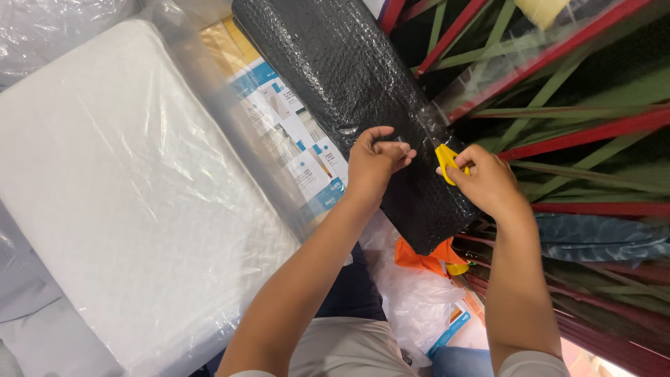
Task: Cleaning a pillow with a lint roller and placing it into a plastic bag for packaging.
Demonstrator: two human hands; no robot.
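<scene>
A large white cushion (132, 188), sealed in clear plastic, is seen filling the left half of the view, and a sheaf of printed sheets (300, 139) is wedged between it and a long black bundle wrapped in bubble film (356, 91). The bundle is laid diagonally, its long axis running from the upper middle down toward the lower right, where its near end is found just above an orange bag (419, 255). A stack of red and green slats (579, 112) is seen to the right. Both hands are placed on the lower stretch of the bundle, about equally near it. The left hand (373, 164) is set on top of the bundle, its fingers curled narrow and pinched on what looks like a strip of clear tape or film. The right hand (485, 181) is held at the bundle's right edge, closed around the yellow handles of a pair of scissors (447, 162), whose blades are pointed left toward the pinched spot; how far the blades are open cannot be told.
</scene>
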